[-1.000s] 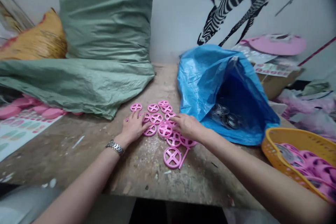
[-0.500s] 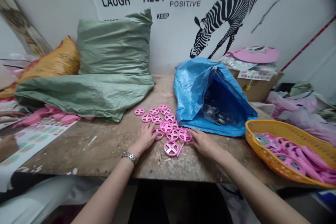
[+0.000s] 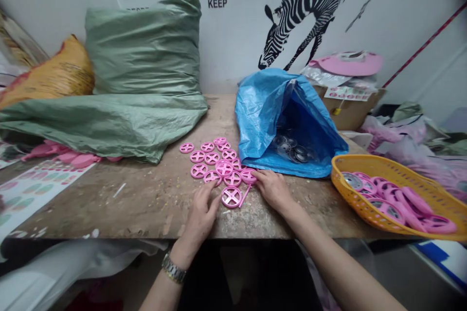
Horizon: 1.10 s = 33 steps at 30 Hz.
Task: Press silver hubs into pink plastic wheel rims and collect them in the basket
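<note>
Small pink four-spoked wheels (image 3: 231,196) lie in a loose cluster on the worn wooden table (image 3: 156,204), some overlapping. My left hand (image 3: 202,209) is at the near-left side of the cluster, fingers stretched forward and thumb apart. Its fingertips reach the rim of a pink wheel (image 3: 212,176). On the other side, my right hand (image 3: 273,189) rests with extended fingers against the edge of another pink wheel (image 3: 248,176). Whether its hidden fingertips grip that rim is unclear. A thin pink stick (image 3: 245,196) lies beside the nearest wheel.
Behind my right hand an open blue bag (image 3: 255,112) holds dark round parts. An orange basket (image 3: 339,184) of pink parts stands at right. Green sacking (image 3: 146,121) covers the left back, beside pink pieces (image 3: 78,158) and a sticker sheet (image 3: 40,187).
My left hand has drawn back toward me, off the wheels it covered, uncovering one at the left. My right hand stays at the same wheel. The view has tilted down slightly.
</note>
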Motion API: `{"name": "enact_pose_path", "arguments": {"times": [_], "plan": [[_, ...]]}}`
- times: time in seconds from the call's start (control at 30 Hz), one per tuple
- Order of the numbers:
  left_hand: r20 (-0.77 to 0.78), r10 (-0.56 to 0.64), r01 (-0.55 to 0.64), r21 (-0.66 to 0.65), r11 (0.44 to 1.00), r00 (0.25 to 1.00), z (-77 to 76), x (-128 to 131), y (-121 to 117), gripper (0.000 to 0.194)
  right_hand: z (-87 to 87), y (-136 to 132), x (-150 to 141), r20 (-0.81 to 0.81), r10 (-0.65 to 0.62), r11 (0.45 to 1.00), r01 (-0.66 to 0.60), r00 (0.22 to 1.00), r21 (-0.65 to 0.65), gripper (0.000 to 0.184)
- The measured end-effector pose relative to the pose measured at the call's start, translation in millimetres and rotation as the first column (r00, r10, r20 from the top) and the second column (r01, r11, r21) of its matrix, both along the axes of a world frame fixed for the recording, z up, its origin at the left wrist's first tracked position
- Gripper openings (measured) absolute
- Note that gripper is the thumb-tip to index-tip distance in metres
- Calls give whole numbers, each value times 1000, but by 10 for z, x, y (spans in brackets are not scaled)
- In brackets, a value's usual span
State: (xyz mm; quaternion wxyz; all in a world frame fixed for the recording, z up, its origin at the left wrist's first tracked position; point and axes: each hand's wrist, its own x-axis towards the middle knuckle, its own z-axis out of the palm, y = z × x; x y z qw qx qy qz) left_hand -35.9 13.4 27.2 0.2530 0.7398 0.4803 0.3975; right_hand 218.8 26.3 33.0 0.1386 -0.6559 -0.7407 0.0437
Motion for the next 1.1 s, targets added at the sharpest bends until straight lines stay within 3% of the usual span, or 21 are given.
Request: {"name": "enact_pose_path", "arguments": {"times": [0.13, 0.27, 0.33, 0.43, 0.53, 0.6, 0.8, 0.93, 1.03, 1.1], "plan": [[137, 24, -10, -105, 994, 990, 63, -8, -111, 40, -35, -1, 69, -212, -29, 994, 50, 977, 97, 34], [338, 108, 14, -339, 941, 935, 182, 67, -179, 50, 46, -143, 70, -418, 50, 964, 66, 907, 259, 32], [454, 144, 115, -496, 861, 879, 258, 147, -228, 58, 102, -278, 32, -418, 123, 945, 21, 900, 325, 31], [617, 194, 361, -655, 664, 763, 327, 294, -320, 64, 137, -506, -38, -319, 221, 924, -93, 922, 370, 32], [703, 194, 546, -671, 502, 685, 304, 428, -383, 59, 94, -673, -68, -203, 303, 897, -207, 931, 390, 36], [726, 171, 600, -658, 456, 666, 269, 490, -398, 55, 53, -730, -66, -156, 334, 879, -248, 929, 407, 38], [719, 103, 600, -641, 478, 687, 236, 576, -400, 49, 41, -810, -108, -162, 329, 885, -243, 930, 397, 43], [697, 144, 524, -644, 558, 703, 161, 609, -344, 53, 103, -806, -132, -230, 346, 892, -243, 910, 382, 52], [682, 166, 459, -632, 624, 713, 80, 618, -296, 55, 151, -652, 7, -308, 260, 917, -133, 915, 377, 55], [685, 171, 444, -620, 647, 708, 34, 613, -286, 54, 161, -454, 203, -366, 136, 936, 3, 921, 353, 46]]}}
